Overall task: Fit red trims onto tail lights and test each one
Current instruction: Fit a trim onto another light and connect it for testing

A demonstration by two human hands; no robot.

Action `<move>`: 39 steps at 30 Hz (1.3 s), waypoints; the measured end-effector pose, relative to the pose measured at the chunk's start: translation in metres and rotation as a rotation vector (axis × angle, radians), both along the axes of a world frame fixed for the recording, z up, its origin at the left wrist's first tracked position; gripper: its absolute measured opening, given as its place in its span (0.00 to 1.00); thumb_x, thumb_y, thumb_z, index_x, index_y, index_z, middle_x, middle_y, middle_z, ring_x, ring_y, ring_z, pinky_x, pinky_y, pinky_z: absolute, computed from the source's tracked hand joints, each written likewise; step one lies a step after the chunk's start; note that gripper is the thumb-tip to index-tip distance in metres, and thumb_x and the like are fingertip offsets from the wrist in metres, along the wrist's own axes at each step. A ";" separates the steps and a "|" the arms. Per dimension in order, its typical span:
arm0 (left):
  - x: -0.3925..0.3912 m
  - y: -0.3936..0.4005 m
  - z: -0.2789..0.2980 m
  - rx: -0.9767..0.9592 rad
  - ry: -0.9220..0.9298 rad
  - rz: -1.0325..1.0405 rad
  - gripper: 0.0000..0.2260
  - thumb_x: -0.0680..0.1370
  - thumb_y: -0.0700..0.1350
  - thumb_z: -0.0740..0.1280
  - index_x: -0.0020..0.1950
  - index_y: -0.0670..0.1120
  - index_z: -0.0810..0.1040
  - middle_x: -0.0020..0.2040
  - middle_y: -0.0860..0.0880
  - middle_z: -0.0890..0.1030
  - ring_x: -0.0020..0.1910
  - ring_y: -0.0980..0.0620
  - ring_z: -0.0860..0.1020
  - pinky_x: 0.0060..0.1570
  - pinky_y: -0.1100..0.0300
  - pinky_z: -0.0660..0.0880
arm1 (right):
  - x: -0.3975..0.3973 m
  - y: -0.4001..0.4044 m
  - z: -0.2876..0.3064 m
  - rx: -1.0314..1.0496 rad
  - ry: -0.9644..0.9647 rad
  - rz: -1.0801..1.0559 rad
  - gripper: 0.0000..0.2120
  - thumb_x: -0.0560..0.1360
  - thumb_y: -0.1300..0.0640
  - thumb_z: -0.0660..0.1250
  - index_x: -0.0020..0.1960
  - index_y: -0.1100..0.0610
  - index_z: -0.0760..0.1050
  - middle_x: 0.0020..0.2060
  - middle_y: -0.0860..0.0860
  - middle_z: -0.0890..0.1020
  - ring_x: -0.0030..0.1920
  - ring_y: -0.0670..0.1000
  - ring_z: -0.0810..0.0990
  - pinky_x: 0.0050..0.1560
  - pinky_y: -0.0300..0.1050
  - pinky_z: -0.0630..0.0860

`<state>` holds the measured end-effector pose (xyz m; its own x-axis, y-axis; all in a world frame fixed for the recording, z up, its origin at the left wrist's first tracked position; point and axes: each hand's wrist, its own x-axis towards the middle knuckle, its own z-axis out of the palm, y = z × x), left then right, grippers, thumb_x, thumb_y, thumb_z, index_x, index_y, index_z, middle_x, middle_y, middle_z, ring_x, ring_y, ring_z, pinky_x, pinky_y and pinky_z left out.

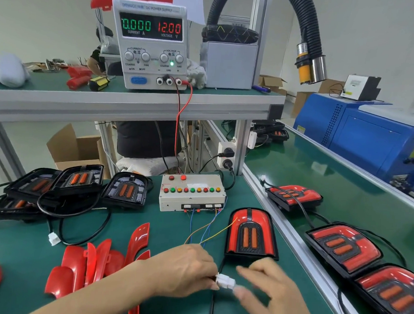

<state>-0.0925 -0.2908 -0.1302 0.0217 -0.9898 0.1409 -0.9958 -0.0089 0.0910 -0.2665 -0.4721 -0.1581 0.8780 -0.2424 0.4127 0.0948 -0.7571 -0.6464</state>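
Note:
A tail light with its red trim fitted (pixel 251 234) lies on the green mat in front of the test box (pixel 192 192). Its black cable runs down to a white connector pair (pixel 225 281). My left hand (pixel 189 270) pinches the left half of that connector. The thumb and fingers of my right hand (pixel 268 294) pinch the right half. Thin coloured wires (pixel 206 229) lead from the test box to my left hand. Loose red trims (pixel 102 259) are piled at the lower left. Several black tail lights without trims (pixel 78 185) sit at the left.
A DC power supply (pixel 151 44) on the upper shelf reads 0.000 A and 12.00 V. Finished tail lights (pixel 343 247) lie on the conveyor belt (pixel 344 189) to the right, beyond an aluminium rail (pixel 281 224). A blue machine (pixel 372 135) stands at the far right.

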 end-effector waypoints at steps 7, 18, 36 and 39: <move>0.010 0.000 -0.010 0.011 -0.092 0.165 0.24 0.83 0.66 0.53 0.58 0.48 0.77 0.49 0.50 0.79 0.51 0.48 0.75 0.56 0.54 0.71 | 0.012 -0.049 0.008 0.549 0.163 -0.608 0.19 0.80 0.38 0.59 0.58 0.50 0.78 0.36 0.48 0.85 0.33 0.48 0.84 0.41 0.52 0.80; 0.035 0.001 -0.002 -0.241 0.068 0.427 0.22 0.82 0.62 0.57 0.53 0.48 0.83 0.46 0.53 0.79 0.47 0.52 0.76 0.53 0.55 0.73 | 0.038 -0.058 -0.009 1.011 0.228 -0.337 0.17 0.84 0.49 0.62 0.51 0.58 0.84 0.41 0.56 0.88 0.38 0.57 0.87 0.33 0.41 0.81; 0.086 -0.053 0.002 -0.343 0.088 0.715 0.12 0.81 0.38 0.64 0.62 0.41 0.82 0.54 0.45 0.81 0.57 0.43 0.78 0.59 0.50 0.73 | 0.031 -0.053 -0.026 0.874 0.119 -0.321 0.07 0.83 0.56 0.65 0.53 0.54 0.82 0.39 0.53 0.88 0.35 0.55 0.86 0.34 0.39 0.80; 0.091 -0.071 0.002 -0.237 0.044 0.715 0.18 0.82 0.40 0.60 0.72 0.43 0.75 0.61 0.45 0.78 0.60 0.44 0.75 0.60 0.50 0.73 | 0.030 -0.054 -0.028 0.886 0.107 -0.305 0.06 0.83 0.59 0.65 0.56 0.55 0.81 0.41 0.53 0.88 0.37 0.57 0.87 0.35 0.40 0.81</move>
<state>-0.0018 -0.3615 -0.1282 0.6583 -0.6755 0.3322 -0.7499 -0.6272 0.2106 -0.2361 -0.5261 -0.1860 0.7475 -0.6550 -0.1107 -0.1193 0.0315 -0.9924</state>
